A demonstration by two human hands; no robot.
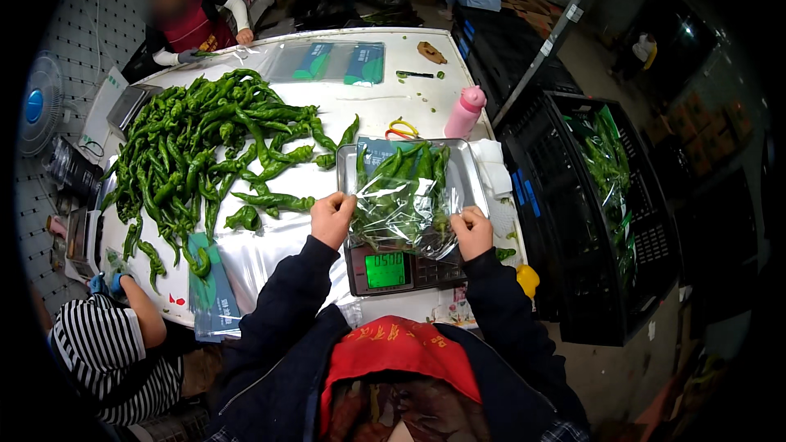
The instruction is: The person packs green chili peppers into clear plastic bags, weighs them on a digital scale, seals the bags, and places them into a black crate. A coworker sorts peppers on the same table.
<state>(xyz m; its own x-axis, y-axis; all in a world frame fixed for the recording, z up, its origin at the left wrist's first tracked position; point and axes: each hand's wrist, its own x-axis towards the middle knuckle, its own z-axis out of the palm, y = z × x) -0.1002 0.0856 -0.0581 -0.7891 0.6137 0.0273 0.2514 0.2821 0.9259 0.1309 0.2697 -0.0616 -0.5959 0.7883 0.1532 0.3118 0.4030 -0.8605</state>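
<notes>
Left hand [334, 219] and right hand [472, 233] each pinch one side of the bag [395, 214], which lies on the scale tray [467, 180], peppers [407, 170] inside. Risk: uneven pull might split the thin bag or slip a grip, spilling peppers; tugging nearer could drag it over the display [386, 270].

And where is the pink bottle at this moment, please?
In the head view, the pink bottle stands near the right edge of the white table, just beyond the far right corner of the digital scale.
</notes>
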